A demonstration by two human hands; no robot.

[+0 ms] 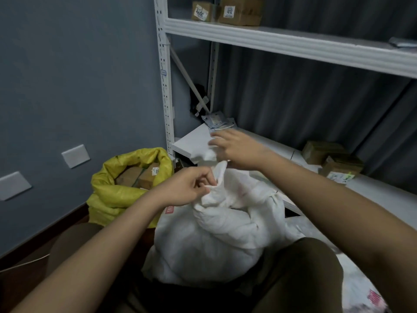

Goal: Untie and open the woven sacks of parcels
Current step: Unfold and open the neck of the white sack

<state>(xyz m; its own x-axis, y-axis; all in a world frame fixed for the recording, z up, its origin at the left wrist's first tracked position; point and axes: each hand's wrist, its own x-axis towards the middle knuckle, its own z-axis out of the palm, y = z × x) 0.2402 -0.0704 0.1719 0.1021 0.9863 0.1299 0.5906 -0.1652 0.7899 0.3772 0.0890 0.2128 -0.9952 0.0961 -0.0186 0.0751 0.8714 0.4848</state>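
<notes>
The person's knees framed a white woven sack standing between them on the floor. At the sack's bunched neck the left hand pinched a fold of fabric; above the neck the right hand was blurred, so I cannot tell whether it held anything. Left of the sack, against the wall, a yellow sack gaped open, showing boxes. Behind the sack a white shelf unit crowded close, its lower board's edge partly hidden by the right hand.
</notes>
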